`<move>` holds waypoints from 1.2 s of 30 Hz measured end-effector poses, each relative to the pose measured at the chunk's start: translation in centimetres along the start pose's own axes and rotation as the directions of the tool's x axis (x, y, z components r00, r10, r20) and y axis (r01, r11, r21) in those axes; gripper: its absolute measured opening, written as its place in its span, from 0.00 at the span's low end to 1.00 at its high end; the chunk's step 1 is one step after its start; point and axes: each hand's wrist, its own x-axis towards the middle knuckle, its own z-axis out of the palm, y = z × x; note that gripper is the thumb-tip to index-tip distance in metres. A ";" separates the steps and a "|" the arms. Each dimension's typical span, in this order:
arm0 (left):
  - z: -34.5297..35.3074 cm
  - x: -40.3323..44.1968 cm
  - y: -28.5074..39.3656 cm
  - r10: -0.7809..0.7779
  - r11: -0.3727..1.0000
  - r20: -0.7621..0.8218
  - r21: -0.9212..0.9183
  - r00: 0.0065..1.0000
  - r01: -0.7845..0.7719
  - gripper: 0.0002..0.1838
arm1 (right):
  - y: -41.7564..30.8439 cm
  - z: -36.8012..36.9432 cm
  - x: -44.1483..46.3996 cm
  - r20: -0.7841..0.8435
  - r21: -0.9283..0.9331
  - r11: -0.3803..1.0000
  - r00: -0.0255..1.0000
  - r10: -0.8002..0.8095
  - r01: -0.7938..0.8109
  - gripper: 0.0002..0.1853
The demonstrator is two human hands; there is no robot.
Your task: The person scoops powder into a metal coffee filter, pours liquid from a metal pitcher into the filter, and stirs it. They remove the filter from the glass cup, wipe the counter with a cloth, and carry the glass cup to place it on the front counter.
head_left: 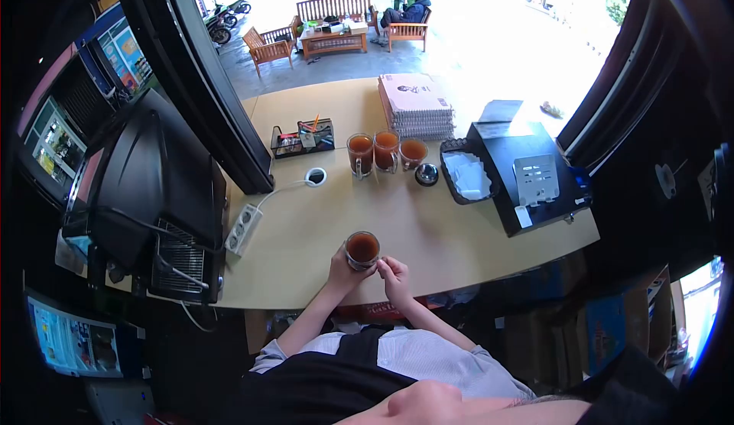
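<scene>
A glass mug (362,248) of reddish-brown drink is at the near edge of the wooden counter. My left hand (344,272) is wrapped round its left side and lower part. The fingers of my right hand (394,277) are closed at its right side, where the handle is. Whether the mug's base rests on the counter is hidden. Farther back, three similar filled drinks stand close together: a left mug (360,156), a middle mug (387,150) and a right glass (414,152). A shiny round call bell (427,174) sits just in front of the right one.
Left on the counter (321,218) are a coffee machine (153,180), power strip (244,230) and black organizer (303,139). A notebook stack (417,108), tissue tray (468,174) and black cash drawer (527,173) stand at the right. Outside, a person (409,14) sits on a wooden chair.
</scene>
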 end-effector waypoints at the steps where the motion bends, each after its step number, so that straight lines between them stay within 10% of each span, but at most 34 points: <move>1: -0.4 0.7 -0.2 -0.002 1.000 0.004 0.008 1.000 0.002 0.33 | 0.7 0.4 0.6 -0.006 -0.001 1.000 1.000 -0.002 0.002 0.18; 23: -5.3 13.7 -10.6 0.038 0.996 0.395 0.063 0.918 -0.069 0.43 | 6.5 6.8 11.5 -0.116 0.004 0.997 0.990 -0.074 0.075 0.14; 26: -7.0 14.0 -7.6 -0.144 0.988 0.440 0.020 0.886 0.150 0.45 | 7.2 7.7 12.6 -0.162 0.011 0.999 0.986 -0.047 0.049 0.14; 28: -7.2 13.9 -6.4 -0.309 0.931 0.251 0.278 0.917 0.237 0.47 | 7.4 8.2 13.6 -0.180 -0.005 0.999 0.982 -0.049 0.049 0.14; 36: -7.2 14.2 -10.1 -0.049 0.994 0.190 0.109 0.981 0.029 0.32 | 8.5 10.0 18.0 -0.263 0.047 0.989 0.957 -0.123 0.140 0.13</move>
